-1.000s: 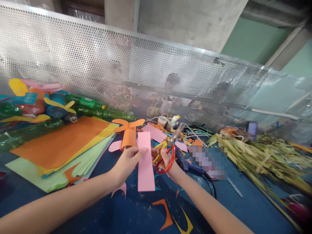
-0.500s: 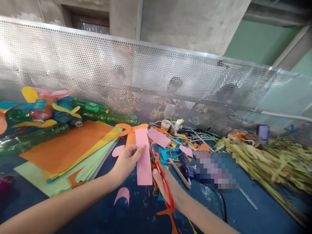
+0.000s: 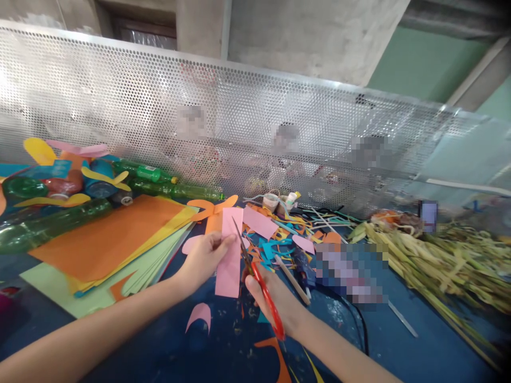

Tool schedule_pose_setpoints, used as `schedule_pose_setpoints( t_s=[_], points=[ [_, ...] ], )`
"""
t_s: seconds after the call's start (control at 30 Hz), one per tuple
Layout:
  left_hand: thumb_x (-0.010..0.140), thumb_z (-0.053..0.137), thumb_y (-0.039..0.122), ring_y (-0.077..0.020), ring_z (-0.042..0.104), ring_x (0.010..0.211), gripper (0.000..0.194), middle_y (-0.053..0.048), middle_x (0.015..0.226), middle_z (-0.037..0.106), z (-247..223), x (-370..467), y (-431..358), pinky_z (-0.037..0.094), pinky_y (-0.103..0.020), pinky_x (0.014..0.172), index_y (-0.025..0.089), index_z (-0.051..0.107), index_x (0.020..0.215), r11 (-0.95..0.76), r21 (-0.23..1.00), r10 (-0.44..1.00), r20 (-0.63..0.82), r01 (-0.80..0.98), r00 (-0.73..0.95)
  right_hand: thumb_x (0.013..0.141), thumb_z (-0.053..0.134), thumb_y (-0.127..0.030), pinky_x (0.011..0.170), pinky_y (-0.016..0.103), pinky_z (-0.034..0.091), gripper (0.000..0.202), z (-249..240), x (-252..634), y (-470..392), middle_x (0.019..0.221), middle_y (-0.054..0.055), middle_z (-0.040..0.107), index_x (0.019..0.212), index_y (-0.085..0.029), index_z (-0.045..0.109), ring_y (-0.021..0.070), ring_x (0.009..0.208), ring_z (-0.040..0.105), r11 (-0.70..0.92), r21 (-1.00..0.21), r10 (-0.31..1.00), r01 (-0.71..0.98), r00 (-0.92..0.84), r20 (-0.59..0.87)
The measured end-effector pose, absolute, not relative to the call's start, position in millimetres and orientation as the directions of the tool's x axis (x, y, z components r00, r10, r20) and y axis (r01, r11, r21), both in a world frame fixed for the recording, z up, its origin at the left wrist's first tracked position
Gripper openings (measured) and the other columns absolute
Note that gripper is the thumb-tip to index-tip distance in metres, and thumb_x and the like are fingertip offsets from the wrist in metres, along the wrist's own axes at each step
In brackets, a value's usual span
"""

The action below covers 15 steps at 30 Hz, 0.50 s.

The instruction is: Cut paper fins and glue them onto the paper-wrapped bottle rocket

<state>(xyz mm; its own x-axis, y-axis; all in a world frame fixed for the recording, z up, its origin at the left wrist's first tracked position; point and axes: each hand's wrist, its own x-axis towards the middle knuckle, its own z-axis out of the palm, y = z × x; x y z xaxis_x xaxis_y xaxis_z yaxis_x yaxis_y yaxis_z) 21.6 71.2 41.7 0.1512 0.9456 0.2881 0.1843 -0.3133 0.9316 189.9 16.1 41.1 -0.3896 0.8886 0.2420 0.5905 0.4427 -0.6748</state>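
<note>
My left hand (image 3: pixel 205 260) pinches a long pink paper strip (image 3: pixel 229 271) by its left edge, holding it upright above the blue table (image 3: pixel 159 346). Red-handled scissors (image 3: pixel 266 298) are in my right hand (image 3: pixel 275 300), fingers wrapped round the handles. The blade slants up and left, its tip over the strip's upper right part; I cannot tell whether it bites into the paper. Behind the strip is an orange paper bow shape (image 3: pixel 211 210). A second pink piece (image 3: pixel 260 222) lies just right of the strip, and a pink arch-shaped scrap (image 3: pixel 199 317) rests nearer me.
Coloured sheets (image 3: pixel 120 234) are stacked at left, with green plastic bottles (image 3: pixel 51 223) and paper-winged figures behind. Paper scraps (image 3: pixel 275 247), a glue gun (image 3: pixel 304 268) and a wooden stick (image 3: pixel 293 279) lie right of centre. Dried husks (image 3: pixel 407 260) fill the right. A perforated metal panel (image 3: pixel 247 117) stands behind.
The scissors' tip has shifted left, from beside the strip's right edge to over its upper part. The strip has tilted slightly, its lower end moving left. Both hands keep their hold.
</note>
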Motion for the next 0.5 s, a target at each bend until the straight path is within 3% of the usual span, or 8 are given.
schedule_pose_setpoints(
  t_s=[0.33,0.5],
  points=[
    [0.078,0.053,0.050,-0.0128,0.045,0.051,0.039,0.003,0.049,0.045,41.8,23.5,67.4,0.032,-0.022,0.046,0.017,0.049,0.056,-0.290,0.938,0.955,0.270,0.188,0.127,0.092,0.026,-0.053,0.053,0.026,0.036,0.041,36.7,191.4,18.1,0.057,-0.003,0.041,0.070,-0.021,0.037,0.0137,0.054,0.045,0.457,-0.680,0.880,0.573,-0.404,0.251],
    [0.079,0.051,0.050,-0.0113,0.041,0.050,0.040,0.003,0.051,0.044,43.8,26.2,64.0,0.029,-0.022,0.045,0.017,0.047,0.057,-0.293,0.937,0.954,0.274,0.191,0.120,0.092,0.026,-0.051,0.052,0.026,0.038,0.042,34.1,191.2,18.0,0.058,-0.002,0.045,0.071,-0.021,0.045,0.0140,0.053,0.046,0.465,-0.681,0.878,0.565,-0.391,0.275]
  ],
)
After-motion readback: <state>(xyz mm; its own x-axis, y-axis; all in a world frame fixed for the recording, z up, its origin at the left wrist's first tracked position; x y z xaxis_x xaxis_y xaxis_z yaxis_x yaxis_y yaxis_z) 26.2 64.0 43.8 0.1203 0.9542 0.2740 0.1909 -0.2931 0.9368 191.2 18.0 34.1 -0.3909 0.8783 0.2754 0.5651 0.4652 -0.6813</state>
